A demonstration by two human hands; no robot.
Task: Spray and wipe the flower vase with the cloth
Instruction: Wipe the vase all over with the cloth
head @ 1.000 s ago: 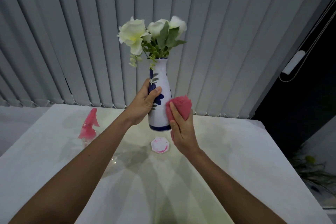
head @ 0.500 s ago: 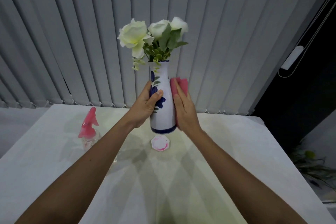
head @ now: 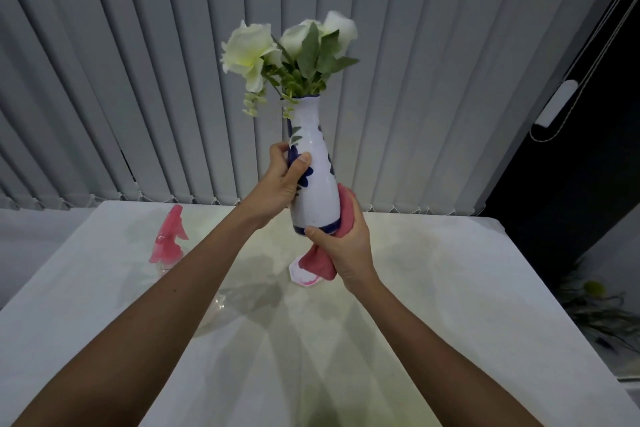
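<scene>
A white vase [head: 317, 184] with blue flower painting and a blue base ring is held in the air above the table, tilted slightly. White roses [head: 251, 52] with green leaves stand in it. My left hand [head: 280, 184] grips the vase's left side, thumb across the front. My right hand [head: 341, 246] holds a pink cloth [head: 320, 262] curled round the vase's lower right side and base. A loose end of the cloth hangs below my palm. A spray bottle [head: 169, 236] with a pink head stands on the table at the left.
A white table [head: 450, 288] lies below, with a small white and pink coaster [head: 301, 276] under the vase. Grey vertical blinds [head: 138, 80] close off the back. A dark opening and a plant [head: 595, 302] are at the right.
My right hand slid the cloth from the upper right side of the vase down to its base. The vase now tilts a little more to the left at the top.
</scene>
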